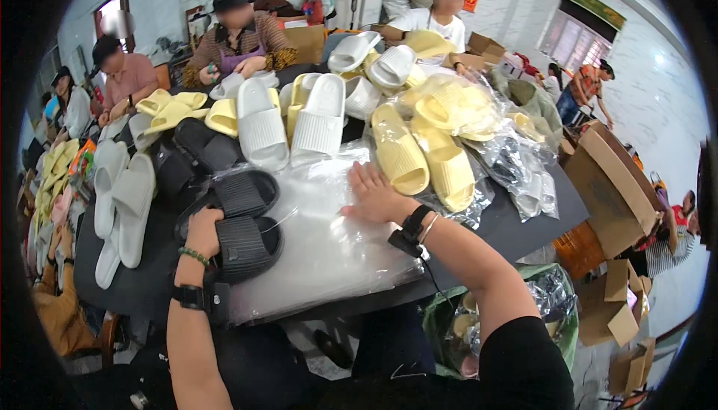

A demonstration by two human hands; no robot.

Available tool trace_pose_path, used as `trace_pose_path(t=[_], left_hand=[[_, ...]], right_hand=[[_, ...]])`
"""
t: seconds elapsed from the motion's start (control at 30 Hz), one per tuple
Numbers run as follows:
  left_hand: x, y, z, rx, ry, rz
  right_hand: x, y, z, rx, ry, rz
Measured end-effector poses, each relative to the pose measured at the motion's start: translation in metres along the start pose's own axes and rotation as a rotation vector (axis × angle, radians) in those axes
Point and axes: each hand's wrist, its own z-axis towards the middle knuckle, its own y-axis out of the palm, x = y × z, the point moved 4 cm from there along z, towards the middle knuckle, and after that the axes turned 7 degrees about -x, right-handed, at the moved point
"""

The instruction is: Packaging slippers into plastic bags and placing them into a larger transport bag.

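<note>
My left hand (203, 232) is closed around the inner edge of a pair of black slide slippers (250, 249), which lie side by side at the left part of the plastic. Spread flat, my right hand (374, 194) presses on a stack of clear plastic bags (321, 260) at the table's near edge. Just beyond the bags stand a pair of light grey slippers (318, 122). Right of them, near my right fingers, lie yellow slippers (400, 148). A thin pale thread or tag string shows at the black pair.
More grey slippers (133, 193) lie on the black table (516, 230) at left. Bagged slippers (523, 178) pile up at right. A green sack (565, 320) holding wrapped slippers stands below the edge, cardboard boxes (613, 193) beyond. Co-workers (239, 43) sit across the table.
</note>
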Motion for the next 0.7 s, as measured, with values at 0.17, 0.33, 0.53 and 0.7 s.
trace_pose_path(t=[0.17, 0.33, 0.53, 0.7], left_hand=[[-0.005, -0.003, -0.001, 0.032, 0.029, 0.016], [0.002, 0.002, 0.013, -0.002, 0.082, -0.081], [-0.061, 0.017, 0.014, 0.028, -0.066, -0.622], [-0.056, 0.001, 0.015, 0.109, 0.255, 0.063]], right_hand=[[-0.039, -0.025, -0.043, 0.072, -0.081, -0.076], [-0.068, -0.034, -0.122, 0.035, -0.245, 0.048], [-0.067, 0.031, -0.119, 0.096, -0.277, 0.058], [-0.059, 0.028, -0.132, 0.12, -0.269, 0.11]])
